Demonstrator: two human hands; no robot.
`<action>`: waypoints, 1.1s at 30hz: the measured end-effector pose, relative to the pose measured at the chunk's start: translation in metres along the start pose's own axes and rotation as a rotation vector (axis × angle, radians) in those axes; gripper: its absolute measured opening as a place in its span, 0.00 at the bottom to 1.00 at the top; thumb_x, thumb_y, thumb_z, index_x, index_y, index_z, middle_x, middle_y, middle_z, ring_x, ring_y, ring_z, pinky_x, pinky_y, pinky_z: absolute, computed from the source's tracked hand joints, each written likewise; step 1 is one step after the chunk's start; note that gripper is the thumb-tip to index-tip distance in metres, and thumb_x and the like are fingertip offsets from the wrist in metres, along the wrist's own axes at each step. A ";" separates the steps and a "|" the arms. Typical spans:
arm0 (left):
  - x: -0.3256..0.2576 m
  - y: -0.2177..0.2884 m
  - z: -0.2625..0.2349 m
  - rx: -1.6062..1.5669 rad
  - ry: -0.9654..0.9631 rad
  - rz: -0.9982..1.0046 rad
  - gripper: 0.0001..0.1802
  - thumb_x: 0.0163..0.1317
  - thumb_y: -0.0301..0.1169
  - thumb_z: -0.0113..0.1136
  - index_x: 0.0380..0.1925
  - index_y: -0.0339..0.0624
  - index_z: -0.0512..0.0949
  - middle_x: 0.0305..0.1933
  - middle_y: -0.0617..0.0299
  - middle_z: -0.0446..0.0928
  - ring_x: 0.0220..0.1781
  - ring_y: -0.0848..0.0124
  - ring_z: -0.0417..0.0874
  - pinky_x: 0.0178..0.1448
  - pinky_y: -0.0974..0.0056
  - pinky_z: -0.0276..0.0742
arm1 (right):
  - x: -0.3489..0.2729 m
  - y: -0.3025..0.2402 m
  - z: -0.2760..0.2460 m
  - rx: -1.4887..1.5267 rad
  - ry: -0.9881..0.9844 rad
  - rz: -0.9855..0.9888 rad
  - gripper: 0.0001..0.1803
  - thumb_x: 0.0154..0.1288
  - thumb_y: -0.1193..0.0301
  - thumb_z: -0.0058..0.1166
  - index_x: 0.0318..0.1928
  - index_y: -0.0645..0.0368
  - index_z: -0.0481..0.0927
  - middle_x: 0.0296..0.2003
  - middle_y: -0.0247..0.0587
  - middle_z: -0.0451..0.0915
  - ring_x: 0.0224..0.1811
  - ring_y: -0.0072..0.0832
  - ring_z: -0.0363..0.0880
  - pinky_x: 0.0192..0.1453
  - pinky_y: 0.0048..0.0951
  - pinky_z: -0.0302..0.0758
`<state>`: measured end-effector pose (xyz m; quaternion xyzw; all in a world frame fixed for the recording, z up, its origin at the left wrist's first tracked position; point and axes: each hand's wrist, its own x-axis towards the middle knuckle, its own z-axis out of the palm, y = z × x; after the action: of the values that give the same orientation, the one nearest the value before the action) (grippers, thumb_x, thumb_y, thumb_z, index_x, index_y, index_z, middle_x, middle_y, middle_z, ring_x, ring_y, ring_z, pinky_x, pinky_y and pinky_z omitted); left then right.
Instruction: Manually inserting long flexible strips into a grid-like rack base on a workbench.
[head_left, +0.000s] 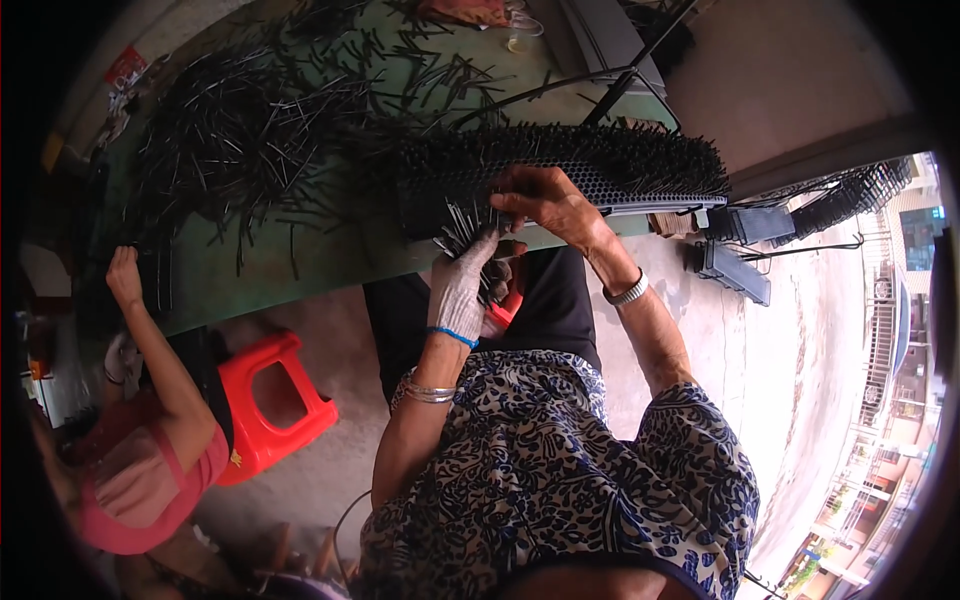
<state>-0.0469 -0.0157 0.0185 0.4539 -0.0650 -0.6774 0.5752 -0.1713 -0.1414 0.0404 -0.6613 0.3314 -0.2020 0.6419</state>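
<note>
My left hand (459, 290), in a pale knit glove, is closed around a bundle of thin dark rods (457, 226) whose tips fan out above the fingers. My bare right hand (556, 207) is just above and to the right of it, at the front of a long black perforated rack (582, 182). Its thumb and fingertips are drawn together in a pinch; what lies between them is too small to make out. Many dark rods (640, 152) stand upright in the rack's holes toward the back and right, while bare holes show nearer my right hand.
A large tangled heap of loose rods (240, 130) covers the left of the green table (330, 262). At far left a co-worker's hand (124, 277) is over the table edge, beside a red stool (280, 400). Dark metal racks (735, 268) are at the right.
</note>
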 end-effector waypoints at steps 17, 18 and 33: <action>0.009 -0.004 -0.005 0.002 0.101 0.023 0.14 0.66 0.37 0.60 0.47 0.42 0.80 0.37 0.56 0.85 0.20 0.79 0.75 0.17 0.77 0.66 | 0.002 -0.018 -0.019 -0.110 0.114 -0.109 0.08 0.68 0.76 0.52 0.43 0.68 0.77 0.30 0.41 0.82 0.31 0.24 0.82 0.38 0.24 0.79; 0.011 -0.004 -0.008 -0.022 0.102 -0.009 0.14 0.66 0.38 0.60 0.47 0.42 0.80 0.37 0.57 0.85 0.20 0.78 0.74 0.17 0.77 0.66 | 0.005 -0.022 -0.020 -0.234 0.259 -0.190 0.07 0.68 0.76 0.52 0.42 0.68 0.77 0.29 0.40 0.82 0.32 0.24 0.82 0.38 0.25 0.79; 0.021 -0.018 -0.005 -0.328 0.053 -0.114 0.08 0.66 0.33 0.60 0.41 0.41 0.78 0.35 0.56 0.83 0.35 0.66 0.85 0.35 0.60 0.85 | 0.039 -0.006 -0.034 -0.653 0.315 -0.511 0.04 0.68 0.79 0.51 0.41 0.65 0.75 0.28 0.43 0.80 0.29 0.28 0.83 0.34 0.27 0.78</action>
<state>-0.0548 -0.0248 -0.0071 0.3744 0.0873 -0.6984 0.6037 -0.1668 -0.1932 0.0435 -0.8513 0.2975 -0.3373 0.2704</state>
